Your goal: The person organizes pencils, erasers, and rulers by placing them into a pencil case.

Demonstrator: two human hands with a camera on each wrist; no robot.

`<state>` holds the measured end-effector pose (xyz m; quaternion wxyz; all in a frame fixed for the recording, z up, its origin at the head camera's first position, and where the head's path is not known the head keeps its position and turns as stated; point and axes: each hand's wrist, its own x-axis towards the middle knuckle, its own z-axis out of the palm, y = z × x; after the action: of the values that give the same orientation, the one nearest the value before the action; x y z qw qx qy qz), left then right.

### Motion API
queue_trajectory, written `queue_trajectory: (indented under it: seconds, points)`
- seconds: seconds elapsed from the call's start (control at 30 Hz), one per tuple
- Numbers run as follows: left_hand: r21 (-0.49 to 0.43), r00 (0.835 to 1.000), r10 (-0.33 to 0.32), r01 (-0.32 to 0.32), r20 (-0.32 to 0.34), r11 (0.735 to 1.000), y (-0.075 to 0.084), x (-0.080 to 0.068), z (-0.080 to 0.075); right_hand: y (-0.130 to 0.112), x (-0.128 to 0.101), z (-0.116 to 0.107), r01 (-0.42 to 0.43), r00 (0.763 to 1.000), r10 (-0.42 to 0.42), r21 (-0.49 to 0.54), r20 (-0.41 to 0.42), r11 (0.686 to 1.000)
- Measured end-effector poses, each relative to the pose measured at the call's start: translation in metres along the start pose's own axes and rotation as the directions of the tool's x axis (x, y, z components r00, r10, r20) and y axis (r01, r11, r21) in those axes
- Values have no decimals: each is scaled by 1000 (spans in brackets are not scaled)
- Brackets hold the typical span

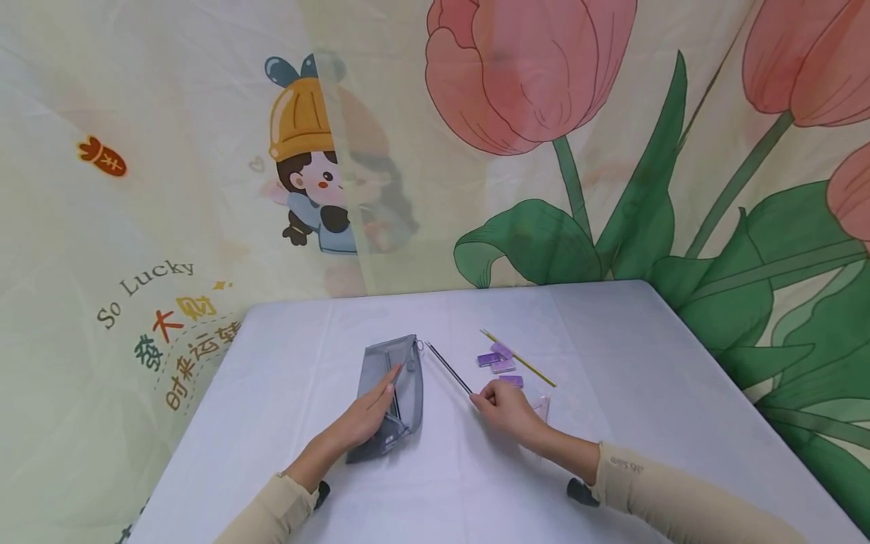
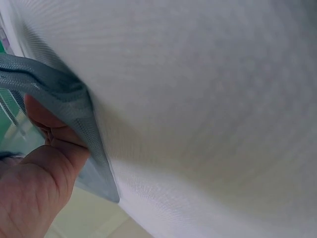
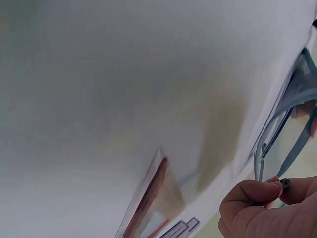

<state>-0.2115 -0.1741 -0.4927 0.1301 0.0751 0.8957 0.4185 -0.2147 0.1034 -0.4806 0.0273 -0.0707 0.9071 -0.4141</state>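
Head view shows a grey mesh pencil case (image 1: 376, 369) on the white tabletop (image 1: 285, 363), with the left hand (image 1: 367, 415) resting against it, fingers fairly straight. The right hand (image 1: 506, 408) pinches a slim dark pencil (image 1: 448, 368) between thumb and index finger, the pencil's far end just beside the case. Near that hand lie a yellow pencil (image 1: 537, 370), small purple blocks (image 1: 488, 360) and a clear triangular ruler (image 1: 542, 407), partly hidden.

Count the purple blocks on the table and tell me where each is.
4. Three bunch beside the yellow pencil: a far block, a left block and a near block. The fourth block lies by the right hand, which may hide more.
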Motion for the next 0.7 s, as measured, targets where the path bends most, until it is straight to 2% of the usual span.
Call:
queue_trajectory:
  seconds: [0.17,0.3,0.5,0.7]
  points:
    - [-27,1000,-17,17,8,999,1,0,0,-2,-6,8,34,999,-34,-9,16,999]
    - [-27,1000,0,0,13,1000,2,0,-1,-5,-5,17,61,998,-61,0,30,998]
    - [-38,1000,10,-9,20,999,-1,1,-1,-11,6,35,94,994,-95,19,51,995]
    - [-25,1000,11,-10,22,1000,-2,0,-1,-23,17,51,78,994,-81,39,68,996]
